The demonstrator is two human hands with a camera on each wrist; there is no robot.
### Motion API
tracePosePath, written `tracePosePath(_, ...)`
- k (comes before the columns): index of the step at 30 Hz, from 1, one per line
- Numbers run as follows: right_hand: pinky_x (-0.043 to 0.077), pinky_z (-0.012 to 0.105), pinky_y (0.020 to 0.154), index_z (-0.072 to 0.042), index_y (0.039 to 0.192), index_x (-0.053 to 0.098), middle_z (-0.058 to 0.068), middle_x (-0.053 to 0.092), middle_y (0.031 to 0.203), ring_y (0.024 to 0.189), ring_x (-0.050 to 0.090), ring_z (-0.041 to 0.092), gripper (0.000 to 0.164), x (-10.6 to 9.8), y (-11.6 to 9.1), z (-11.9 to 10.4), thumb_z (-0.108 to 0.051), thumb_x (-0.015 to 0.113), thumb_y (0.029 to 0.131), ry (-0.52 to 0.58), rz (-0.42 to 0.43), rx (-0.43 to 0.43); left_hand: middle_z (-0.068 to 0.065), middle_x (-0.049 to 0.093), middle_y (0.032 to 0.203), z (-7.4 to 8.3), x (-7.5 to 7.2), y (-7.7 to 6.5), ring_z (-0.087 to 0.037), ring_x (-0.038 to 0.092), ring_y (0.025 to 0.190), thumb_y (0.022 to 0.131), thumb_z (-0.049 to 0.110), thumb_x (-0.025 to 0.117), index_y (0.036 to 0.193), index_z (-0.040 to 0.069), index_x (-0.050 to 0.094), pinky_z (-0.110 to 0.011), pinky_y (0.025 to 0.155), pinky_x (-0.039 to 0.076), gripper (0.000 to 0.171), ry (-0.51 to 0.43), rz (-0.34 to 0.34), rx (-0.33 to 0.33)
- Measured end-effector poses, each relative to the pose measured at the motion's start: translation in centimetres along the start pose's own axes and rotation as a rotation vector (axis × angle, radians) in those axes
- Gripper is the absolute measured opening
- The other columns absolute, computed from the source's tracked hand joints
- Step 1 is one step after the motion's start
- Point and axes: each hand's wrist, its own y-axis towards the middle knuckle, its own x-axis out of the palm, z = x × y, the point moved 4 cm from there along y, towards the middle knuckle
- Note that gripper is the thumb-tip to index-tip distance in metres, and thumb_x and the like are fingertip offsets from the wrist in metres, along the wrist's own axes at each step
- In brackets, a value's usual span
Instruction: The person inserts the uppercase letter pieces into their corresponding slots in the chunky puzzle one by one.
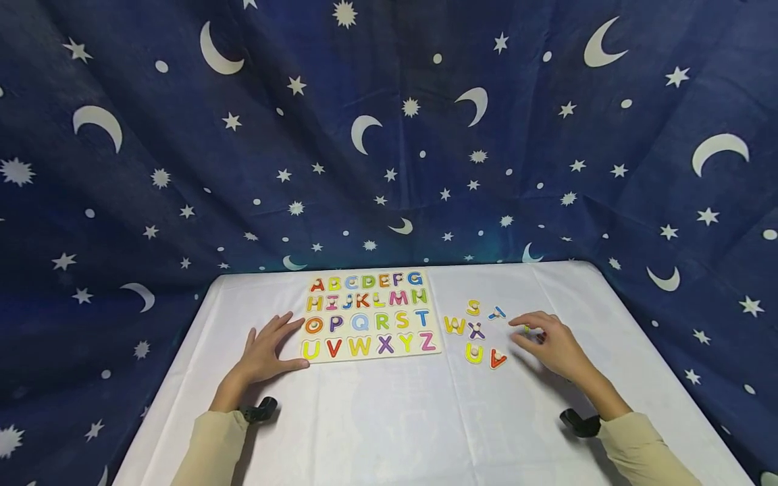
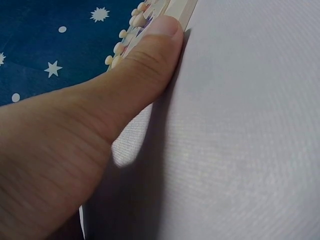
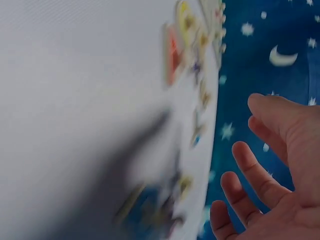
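Note:
A wooden alphabet puzzle board [image 1: 365, 359] lies on the table, with knobbed letters in its upper rows. My left hand [image 1: 267, 347] rests at the board's left side, its thumb [image 2: 160, 42] against the near edge. My right hand [image 1: 556, 347] hovers right of the loose letters with fingers spread and nothing between them. Near it lie a red V [image 1: 498, 358], a blue T [image 1: 496, 312], a purple X [image 1: 477, 331], a yellow U [image 1: 474, 353], a yellow W [image 1: 454, 325] and a yellow S [image 1: 473, 308]. More pieces [image 3: 145, 207], blurred in the right wrist view, are partly hidden beneath the right hand.
A white cloth covers the table [image 1: 389, 425]. Behind it hangs a dark blue curtain [image 1: 389, 135] with moons and stars. A black wrist strap device sits on each wrist, below beige sleeves.

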Motion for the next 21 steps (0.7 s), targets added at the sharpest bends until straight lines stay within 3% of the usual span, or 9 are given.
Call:
tracePosePath(6,0.047,0.037,0.080,-0.012,0.111,0.077,0.011,0.073,0.114,0.105,0.061,0.033,0.028,-1.7,-3.6,3.2,-0.017,0.085,0.085,-0.044,-0.017,0.067,-0.020,0.032,0.164,-0.3,0.0,0.1,-0.047,0.018,0.153,0.071,0.058,0.088,0.153,0.018,0.050,-0.076,0.117,-0.002,0.099,0.002,-0.005,-0.003)
tracePosePath(9,0.046,0.039,0.081,-0.014,0.109,0.078,0.013,0.073,0.113,0.105,0.060,0.034,0.028,-2.1,-4.8,4.5,-0.019,0.087,0.083,-0.053,-0.011,0.084,-0.020,0.032,0.164,-0.3,-0.1,0.1,-0.047,0.018,0.153,0.071,0.058,0.088,0.153,0.018,0.050,-0.076,0.117,-0.003,0.098,0.001,-0.007,-0.003)
tracePosePath(21,0.040,0.039,0.082,-0.020,0.096,0.078,0.009,0.074,0.106,0.100,0.060,0.030,0.021,-2.3,-6.0,5.9,-0.013,0.089,0.079,-0.063,0.053,0.066,-0.021,0.033,0.163,0.1,-0.3,-0.1,-0.048,0.018,0.152,0.072,0.056,0.088,0.152,0.017,0.051,-0.077,0.116,-0.002,0.097,0.002,-0.004,-0.001)
